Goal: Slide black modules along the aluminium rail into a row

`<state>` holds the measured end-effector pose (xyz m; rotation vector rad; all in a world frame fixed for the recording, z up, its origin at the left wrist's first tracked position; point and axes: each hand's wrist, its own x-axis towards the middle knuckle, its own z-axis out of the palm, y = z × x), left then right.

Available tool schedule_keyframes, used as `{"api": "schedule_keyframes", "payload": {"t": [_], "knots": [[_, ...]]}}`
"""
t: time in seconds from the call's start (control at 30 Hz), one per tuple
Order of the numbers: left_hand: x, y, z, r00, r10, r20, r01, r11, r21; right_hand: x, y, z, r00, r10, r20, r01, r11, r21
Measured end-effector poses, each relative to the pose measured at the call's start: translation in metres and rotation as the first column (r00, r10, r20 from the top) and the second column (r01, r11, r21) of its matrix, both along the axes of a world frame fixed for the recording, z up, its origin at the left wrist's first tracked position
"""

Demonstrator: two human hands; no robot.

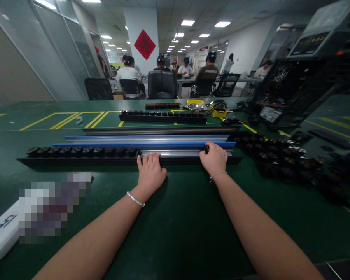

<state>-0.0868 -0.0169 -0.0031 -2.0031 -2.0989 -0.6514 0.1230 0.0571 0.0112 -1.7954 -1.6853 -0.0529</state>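
A long black rail (76,160) lies across the green table in front of me. Its left half carries a row of small black clip parts (81,151); its right half shows a bare silver channel (177,153). My left hand (149,173) rests on the rail's near edge with fingers curled over it, right beside the last clip. My right hand (214,158) grips the rail further right, fingers closed over its top. Both wrists wear thin bracelets.
Behind the rail lie blue-edged metal rails (146,139) and another black rail with clips (163,116). A heap of loose black parts (282,159) sits on the right, with a black crate (291,89) behind. A white object (2,233) lies near left. Several people sit at far tables.
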Motion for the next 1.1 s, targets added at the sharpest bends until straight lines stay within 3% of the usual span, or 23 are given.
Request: {"api": "schedule_keyframes", "payload": {"t": [1.1], "knots": [[-0.0005,0.0009,-0.0014,1.0,-0.007,0.008,0.007,1.0,0.006,0.0086,0.0018,0.0026,0.998,-0.067,0.013,0.068,0.997,-0.039]]}}
